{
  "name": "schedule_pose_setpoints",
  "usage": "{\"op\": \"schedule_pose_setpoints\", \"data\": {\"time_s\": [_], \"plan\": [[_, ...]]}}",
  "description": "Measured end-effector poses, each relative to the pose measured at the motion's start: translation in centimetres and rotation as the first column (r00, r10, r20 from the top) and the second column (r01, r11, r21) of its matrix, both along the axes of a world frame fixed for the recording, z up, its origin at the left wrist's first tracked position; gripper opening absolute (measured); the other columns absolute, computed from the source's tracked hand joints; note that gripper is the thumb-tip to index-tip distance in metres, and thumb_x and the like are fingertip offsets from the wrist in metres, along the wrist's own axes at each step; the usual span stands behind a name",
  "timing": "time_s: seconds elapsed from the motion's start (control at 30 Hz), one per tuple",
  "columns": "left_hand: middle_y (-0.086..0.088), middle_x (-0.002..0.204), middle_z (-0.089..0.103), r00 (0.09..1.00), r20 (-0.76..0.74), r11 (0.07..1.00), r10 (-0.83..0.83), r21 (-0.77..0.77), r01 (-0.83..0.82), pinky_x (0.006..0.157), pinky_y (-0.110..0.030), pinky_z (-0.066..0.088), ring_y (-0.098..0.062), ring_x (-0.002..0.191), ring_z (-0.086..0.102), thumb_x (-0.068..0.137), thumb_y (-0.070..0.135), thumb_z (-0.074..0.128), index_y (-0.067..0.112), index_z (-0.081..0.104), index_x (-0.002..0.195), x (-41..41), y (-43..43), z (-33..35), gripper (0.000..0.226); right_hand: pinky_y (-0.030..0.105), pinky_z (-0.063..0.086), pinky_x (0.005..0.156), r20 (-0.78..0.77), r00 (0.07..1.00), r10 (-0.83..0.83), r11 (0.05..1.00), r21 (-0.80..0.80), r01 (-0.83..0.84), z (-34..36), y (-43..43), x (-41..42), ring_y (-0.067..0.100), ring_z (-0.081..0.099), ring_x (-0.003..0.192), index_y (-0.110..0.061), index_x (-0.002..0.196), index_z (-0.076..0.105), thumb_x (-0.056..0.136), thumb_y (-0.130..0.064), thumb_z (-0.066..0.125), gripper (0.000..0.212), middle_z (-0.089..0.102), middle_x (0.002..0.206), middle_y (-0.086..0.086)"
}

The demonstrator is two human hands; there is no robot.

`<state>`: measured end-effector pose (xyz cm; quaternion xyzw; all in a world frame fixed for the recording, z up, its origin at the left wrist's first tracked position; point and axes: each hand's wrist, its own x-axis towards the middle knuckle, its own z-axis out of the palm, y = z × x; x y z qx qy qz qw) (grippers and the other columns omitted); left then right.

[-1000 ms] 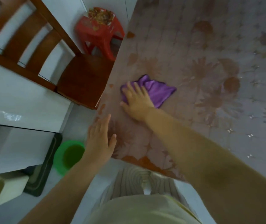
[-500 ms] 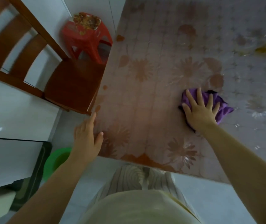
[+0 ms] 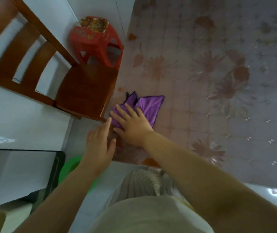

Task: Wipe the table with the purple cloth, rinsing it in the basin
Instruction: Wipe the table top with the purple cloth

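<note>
Our right hand [image 3: 131, 123] lies flat on the purple cloth [image 3: 149, 106], fingers [image 3: 130, 110] spread so we drag it evenly, at the worktop [image 3: 201, 115] left edge. Our left hand [image 3: 99, 147], fingers straight, rests at the corner, probably bracing us. Green basin [image 3: 70, 165] sits below.

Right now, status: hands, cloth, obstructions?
Right hand flat on purple cloth, left edge of table. Left hand open, at the corner. Wooden chair close beside.
</note>
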<state>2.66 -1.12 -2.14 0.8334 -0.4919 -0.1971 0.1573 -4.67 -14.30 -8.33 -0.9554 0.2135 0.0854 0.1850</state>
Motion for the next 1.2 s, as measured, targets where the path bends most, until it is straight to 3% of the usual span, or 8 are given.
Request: {"op": "schedule_pose_setpoints", "data": {"time_s": [0.1, 0.2, 0.33, 0.47, 0.6, 0.8, 0.93, 1.2], "plan": [[-0.014, 0.146, 0.035, 0.999, -0.001, 0.999, -0.041, -0.034, 0.041, 0.108, -0.044, 0.024, -0.030, 0.131, 0.034, 0.089, 0.016, 0.051, 0.013, 0.021, 0.144, -0.1, -2.1, -0.3, 0.062, 0.043, -0.004, 0.113, 0.037, 0.999, -0.040, 0.999, 0.021, 0.040, -0.4, 0.9, -6.6, 0.019, 0.000, 0.144, -0.038, 0.146, 0.006, 0.095, -0.053, 0.025, 0.057, 0.005, 0.157, -0.009], [-0.011, 0.151, 0.026, 0.996, -0.043, 0.996, -0.081, -0.027, 0.079, 0.114, -0.046, 0.017, -0.028, 0.137, 0.025, 0.090, 0.019, 0.050, 0.017, 0.017, 0.145, -0.2, -3.6, -0.9, 0.064, 0.047, 0.007, 0.113, 0.020, 0.927, -0.375, 0.926, -0.044, 0.376, -0.5, -1.4, -15.5, 0.021, 0.007, 0.144, -0.044, 0.143, 0.005, 0.095, -0.051, 0.031, 0.055, 0.009, 0.156, -0.013], [-0.011, 0.149, 0.030, 0.994, -0.039, 0.995, -0.103, -0.020, 0.102, 0.115, -0.050, 0.013, -0.029, 0.137, 0.027, 0.089, 0.019, 0.051, 0.016, 0.020, 0.144, -0.2, -4.7, -1.7, 0.063, 0.052, 0.001, 0.113, -0.086, 0.601, -0.795, 0.606, -0.082, 0.791, 0.3, -6.5, -27.8, 0.022, 0.001, 0.144, -0.048, 0.143, 0.004, 0.094, -0.050, 0.029, 0.054, 0.003, 0.157, -0.013], [-0.009, 0.148, 0.032, 0.995, -0.026, 0.994, -0.099, -0.046, 0.098, 0.113, -0.046, 0.010, -0.028, 0.136, 0.028, 0.089, 0.018, 0.051, 0.017, 0.019, 0.144, 0.1, -4.5, -1.7, 0.063, 0.055, -0.001, 0.113, -0.123, 0.376, -0.918, 0.388, -0.089, 0.917, 0.3, -9.6, -29.3, 0.025, -0.006, 0.144, -0.042, 0.146, 0.004, 0.096, -0.048, 0.023, 0.053, -0.002, 0.158, -0.008], [-0.010, 0.150, 0.030, 0.994, -0.021, 0.994, -0.105, -0.042, 0.104, 0.113, -0.048, 0.009, -0.029, 0.137, 0.027, 0.090, 0.018, 0.047, 0.018, 0.015, 0.144, 0.1, -3.3, -1.4, 0.063, 0.050, -0.004, 0.113, -0.079, 0.575, -0.814, 0.580, -0.073, 0.811, 0.3, -10.3, -19.2, 0.024, -0.007, 0.144, -0.033, 0.148, 0.002, 0.098, -0.047, 0.021, 0.056, -0.004, 0.158, -0.005], [-0.012, 0.150, 0.029, 0.992, -0.008, 0.991, -0.123, -0.059, 0.122, 0.112, -0.051, 0.011, -0.030, 0.137, 0.027, 0.091, 0.016, 0.048, 0.015, 0.019, 0.143, -0.6, -2.6, -0.7, 0.060, 0.048, -0.010, 0.111, -0.045, 0.981, -0.190, 0.980, 0.052, 0.192, 0.5, 1.6, -4.9, 0.025, -0.009, 0.144, -0.030, 0.148, 0.002, 0.097, -0.048, 0.021, 0.057, -0.002, 0.158, -0.005], [-0.013, 0.148, 0.033, 0.995, -0.001, 0.995, -0.099, -0.019, 0.099, 0.111, -0.048, 0.016, -0.033, 0.136, 0.029, 0.089, 0.016, 0.050, 0.015, 0.021, 0.143, -1.7, -2.9, -0.9, 0.061, 0.045, -0.008, 0.112, -0.004, 0.987, -0.163, 0.986, 0.029, 0.163, -0.1, 2.8, -10.5, 0.021, -0.008, 0.144, -0.035, 0.147, 0.002, 0.098, -0.047, 0.020, 0.054, -0.001, 0.158, -0.009], [-0.017, 0.144, 0.038, 0.995, -0.073, 0.998, -0.071, -0.004, 0.070, 0.108, -0.047, 0.030, -0.034, 0.131, 0.036, 0.087, 0.015, 0.054, 0.014, 0.023, 0.142, -7.6, -4.6, -1.4, 0.063, 0.048, 0.005, 0.113, -0.039, 0.826, -0.563, 0.826, -0.073, 0.559, 0.0, -1.9, -34.2, 0.018, 0.004, 0.145, -0.048, 0.136, -0.009, 0.097, -0.047, 0.027, 0.053, -0.009, 0.148, -0.021]]}}
